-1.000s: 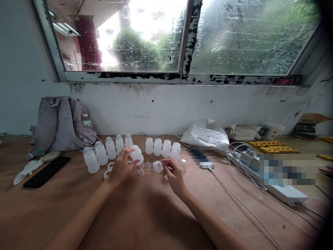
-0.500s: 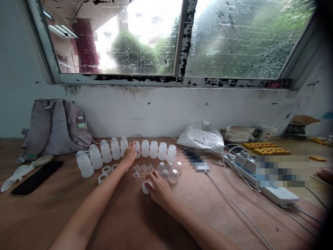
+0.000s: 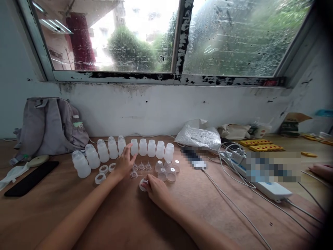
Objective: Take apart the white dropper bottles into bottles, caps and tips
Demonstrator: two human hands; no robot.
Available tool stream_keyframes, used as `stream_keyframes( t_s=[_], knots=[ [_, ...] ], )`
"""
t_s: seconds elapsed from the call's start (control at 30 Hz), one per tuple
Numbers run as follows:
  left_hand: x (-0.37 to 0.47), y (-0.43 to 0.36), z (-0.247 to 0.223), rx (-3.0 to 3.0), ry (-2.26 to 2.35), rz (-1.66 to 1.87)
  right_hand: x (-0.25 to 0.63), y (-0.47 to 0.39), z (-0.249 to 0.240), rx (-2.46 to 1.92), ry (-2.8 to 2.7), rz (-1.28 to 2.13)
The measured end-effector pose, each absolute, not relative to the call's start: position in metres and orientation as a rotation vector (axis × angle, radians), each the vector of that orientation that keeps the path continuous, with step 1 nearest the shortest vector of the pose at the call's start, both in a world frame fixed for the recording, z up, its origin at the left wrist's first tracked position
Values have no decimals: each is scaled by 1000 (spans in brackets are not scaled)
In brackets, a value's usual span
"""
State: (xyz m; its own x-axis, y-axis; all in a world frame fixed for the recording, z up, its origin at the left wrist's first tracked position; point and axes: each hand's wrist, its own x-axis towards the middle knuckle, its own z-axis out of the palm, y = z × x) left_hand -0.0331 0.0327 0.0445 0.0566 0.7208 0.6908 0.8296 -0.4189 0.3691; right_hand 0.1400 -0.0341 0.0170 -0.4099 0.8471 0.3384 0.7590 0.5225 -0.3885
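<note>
My left hand (image 3: 125, 162) is at the row of baby bottles, its fingers apart and nothing held. Its fingertips are beside an uncapped frosted bottle (image 3: 134, 147); whether they touch it I cannot tell. My right hand (image 3: 157, 190) pinches a white bottle collar ring (image 3: 142, 185) low at the table, its fingertips hiding part of the ring. Just beyond lie several clear nipples (image 3: 141, 166). Clear dome caps (image 3: 171, 174) are grouped to the right, and loose collar rings (image 3: 100, 178) are left of my left forearm. Bottles with domed tops (image 3: 93, 156) stand at the left.
A grey backpack (image 3: 52, 125) and a black flat case (image 3: 31, 178) are at the left. On the right are a silver pouch (image 3: 199, 135), a white power strip (image 3: 275, 192) with cables, and yellow parts (image 3: 267, 146). Another person's hand (image 3: 321, 171) shows at the right edge.
My left hand has drawn back slightly from the uncapped bottle toward me. My right fingers have closed in on the collar ring. The view has shifted a little.
</note>
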Motion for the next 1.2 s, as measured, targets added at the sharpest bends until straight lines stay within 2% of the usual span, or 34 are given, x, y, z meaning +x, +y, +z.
stream_keyframes(
  t_s=[0.17,0.3,0.73,1.2],
  knots=[
    [-42,-29,31,-2531,-1410,-1202,138,-34,15,-1157,-2257,303],
    [-48,-52,22,-2728,-1410,-1175,137,-32,10,-1040,-2246,348],
    [-46,-54,21,-2893,-1466,-1225,133,-36,14,-776,-2230,471],
    [-54,-52,34,-2882,-1502,-1058,132,-36,11,-809,-2227,415]
  ],
)
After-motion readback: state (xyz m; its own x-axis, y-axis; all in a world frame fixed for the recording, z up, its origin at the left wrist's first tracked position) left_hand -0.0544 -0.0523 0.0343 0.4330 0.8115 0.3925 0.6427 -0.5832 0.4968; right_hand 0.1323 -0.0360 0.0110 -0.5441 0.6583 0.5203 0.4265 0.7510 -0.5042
